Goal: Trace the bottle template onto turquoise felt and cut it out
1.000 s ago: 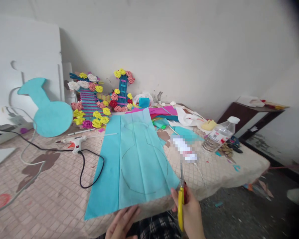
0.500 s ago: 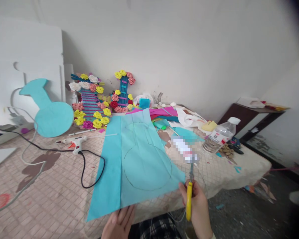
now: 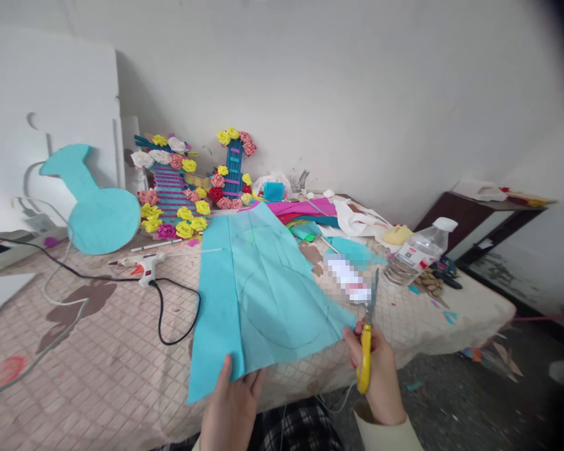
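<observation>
A light blue sheet [image 3: 258, 288] with a drawn flask-shaped outline lies along the table toward me. My left hand [image 3: 232, 407] pinches its near edge and lifts it slightly. My right hand [image 3: 378, 369] is closed round yellow-handled scissors [image 3: 366, 341], whose blades point up and away beside the sheet's near right corner. The blades touch nothing that I can make out.
A white glue gun [image 3: 145, 266] with a black cord [image 3: 178, 313] lies left of the sheet. A blue flask cut-out [image 3: 96, 210] leans at the back left beside two flower-decorated stands [image 3: 173, 188]. A plastic bottle [image 3: 418, 250] and coloured paper scraps [image 3: 310, 210] lie right. The table edge [image 3: 451, 338] runs close on the right.
My left hand has moved up onto the sheet's near edge and gripped it, and the sheet has shifted right and lifted. My right hand with the scissors has moved right and up.
</observation>
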The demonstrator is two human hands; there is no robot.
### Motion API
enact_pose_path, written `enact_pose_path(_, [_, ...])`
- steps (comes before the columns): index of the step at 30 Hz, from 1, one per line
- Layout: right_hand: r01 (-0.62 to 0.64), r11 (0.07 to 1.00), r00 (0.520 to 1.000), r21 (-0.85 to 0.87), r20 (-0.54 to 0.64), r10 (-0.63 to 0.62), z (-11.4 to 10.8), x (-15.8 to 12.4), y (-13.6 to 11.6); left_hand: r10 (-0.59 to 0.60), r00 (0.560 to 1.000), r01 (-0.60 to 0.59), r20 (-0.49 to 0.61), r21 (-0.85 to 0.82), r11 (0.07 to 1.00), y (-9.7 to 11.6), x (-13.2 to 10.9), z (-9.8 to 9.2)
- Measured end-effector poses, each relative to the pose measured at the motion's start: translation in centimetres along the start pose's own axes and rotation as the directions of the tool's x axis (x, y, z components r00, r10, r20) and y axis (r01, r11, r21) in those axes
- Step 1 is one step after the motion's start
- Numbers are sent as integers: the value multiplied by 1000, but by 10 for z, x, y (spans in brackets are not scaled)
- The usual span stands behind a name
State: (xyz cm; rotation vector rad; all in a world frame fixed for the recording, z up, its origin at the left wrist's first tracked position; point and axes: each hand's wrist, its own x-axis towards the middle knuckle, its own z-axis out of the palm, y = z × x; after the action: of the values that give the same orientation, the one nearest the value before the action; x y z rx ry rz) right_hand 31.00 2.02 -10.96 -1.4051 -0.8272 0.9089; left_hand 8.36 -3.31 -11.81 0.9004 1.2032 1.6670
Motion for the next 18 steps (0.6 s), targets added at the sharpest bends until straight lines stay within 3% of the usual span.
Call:
enact_pose_path(4, [41,998,999,47,-35,-39,-7,10,-3,27,979,-72,201,223,972,-9,-6,4])
enact_pose_path(10, [82,991,994,102,-77,-74,-14,19,-9,86,953,-207,291,414,886,-20,-11,-2])
enact_pose_path(13, [72,993,994,97,-85,-64,-13,16,-6,108,955,-223,275,430,875,-15,-9,-2])
enact_pose_path(18, [54,997,993,49,-112,-49,-14,3,-6,101,979,-154,179,313,937,-10,-4,3])
